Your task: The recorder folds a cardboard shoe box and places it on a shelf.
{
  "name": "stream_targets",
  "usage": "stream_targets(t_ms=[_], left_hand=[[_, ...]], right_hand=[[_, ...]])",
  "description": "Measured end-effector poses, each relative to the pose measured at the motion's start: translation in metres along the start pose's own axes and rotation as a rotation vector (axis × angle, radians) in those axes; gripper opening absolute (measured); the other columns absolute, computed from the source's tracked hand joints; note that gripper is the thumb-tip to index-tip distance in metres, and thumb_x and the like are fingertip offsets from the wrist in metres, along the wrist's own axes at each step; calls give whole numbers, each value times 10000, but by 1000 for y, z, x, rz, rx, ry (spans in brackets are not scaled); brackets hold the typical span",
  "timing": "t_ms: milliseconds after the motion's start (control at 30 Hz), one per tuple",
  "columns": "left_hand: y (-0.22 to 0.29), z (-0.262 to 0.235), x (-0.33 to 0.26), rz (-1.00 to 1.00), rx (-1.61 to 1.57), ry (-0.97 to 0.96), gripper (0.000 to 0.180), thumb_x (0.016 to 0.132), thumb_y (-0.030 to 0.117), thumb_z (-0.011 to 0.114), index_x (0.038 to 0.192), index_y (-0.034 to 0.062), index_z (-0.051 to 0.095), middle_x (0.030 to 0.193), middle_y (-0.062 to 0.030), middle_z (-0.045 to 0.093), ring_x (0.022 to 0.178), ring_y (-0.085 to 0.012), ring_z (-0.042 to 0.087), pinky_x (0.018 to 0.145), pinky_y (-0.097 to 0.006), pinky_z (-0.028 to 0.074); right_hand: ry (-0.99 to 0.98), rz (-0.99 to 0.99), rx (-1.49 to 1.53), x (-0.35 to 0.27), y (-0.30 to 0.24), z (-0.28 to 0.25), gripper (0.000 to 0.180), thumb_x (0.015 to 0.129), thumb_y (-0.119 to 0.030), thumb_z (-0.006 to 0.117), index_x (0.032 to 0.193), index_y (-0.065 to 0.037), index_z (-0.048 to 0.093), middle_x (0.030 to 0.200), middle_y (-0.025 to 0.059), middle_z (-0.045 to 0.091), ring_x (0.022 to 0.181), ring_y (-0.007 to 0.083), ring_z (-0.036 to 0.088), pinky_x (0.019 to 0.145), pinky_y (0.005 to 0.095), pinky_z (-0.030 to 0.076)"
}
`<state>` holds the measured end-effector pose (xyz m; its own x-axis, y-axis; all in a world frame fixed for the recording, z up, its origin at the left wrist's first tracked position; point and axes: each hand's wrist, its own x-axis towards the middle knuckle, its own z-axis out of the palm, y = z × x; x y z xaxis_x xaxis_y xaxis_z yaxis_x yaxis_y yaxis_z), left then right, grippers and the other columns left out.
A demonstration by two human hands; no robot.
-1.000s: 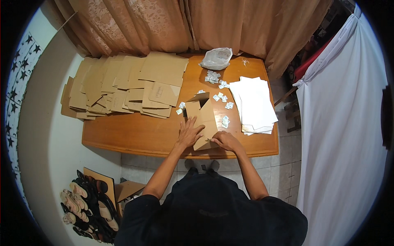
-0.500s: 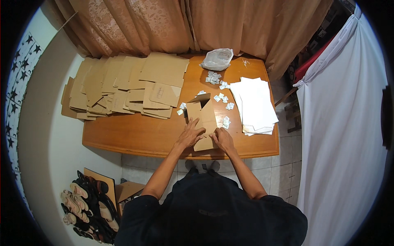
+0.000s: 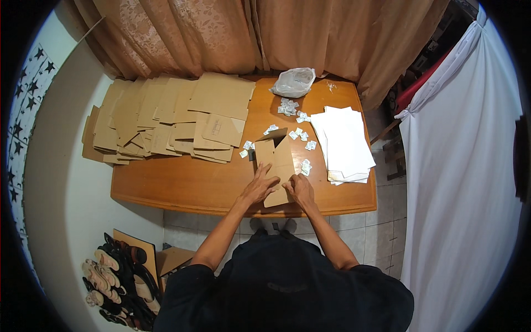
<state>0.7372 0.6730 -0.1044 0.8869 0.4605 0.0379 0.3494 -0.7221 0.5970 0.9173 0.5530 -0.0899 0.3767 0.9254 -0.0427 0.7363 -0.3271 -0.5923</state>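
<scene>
Brown box (image 3: 281,161) has slid slightly right — left hand (image 3: 259,187) spread on it, right hand (image 3: 301,190) curled at its edge (pinching or not, I cannot tell).

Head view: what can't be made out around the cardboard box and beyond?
All in the head view:
- Most of the cardboard box's inside: hidden by its own panels.
- Right hand's grip: fingertips hidden by the curled hand.
- Small packets' print: too small.
- White cloth's lower end: cut off by the bottom edge.

The fingers (image 3: 263,169) are bare, the short-sleeved shirt (image 3: 285,265) black with a faint marking (image 3: 286,287), the footwear (image 3: 290,225) greyish
</scene>
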Motion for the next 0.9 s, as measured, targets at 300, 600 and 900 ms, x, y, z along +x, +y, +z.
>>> stream_targets(t_ms=[300,600,900], left_hand=[[-4,1,-2,-23,57,13,410,869,239,744,1258,237,615,1575,-207,301,1475,-509,186,1133,-644,322],[-2,-2,-8,-97,85,-41,425,896,316,708,1306,273,606,1570,-174,317,1493,-453,186,1120,-724,244],[-26,-14,21,-141,-28,259,427,905,252,689,1305,138,591,1443,-181,454,1362,-375,407,1097,-518,361]], right_hand=[[169,-93,-15,-5,3,7,510,816,-359,796,1169,-56,588,1013,180,599,942,379,609,812,449,509],[246,-105,8,-7,-1,10,515,836,-344,798,1191,-30,598,1024,179,612,883,325,650,752,421,545],[243,-2,211,55,-14,-21,367,894,-197,718,1175,5,598,1013,193,603,899,350,631,790,431,520]])
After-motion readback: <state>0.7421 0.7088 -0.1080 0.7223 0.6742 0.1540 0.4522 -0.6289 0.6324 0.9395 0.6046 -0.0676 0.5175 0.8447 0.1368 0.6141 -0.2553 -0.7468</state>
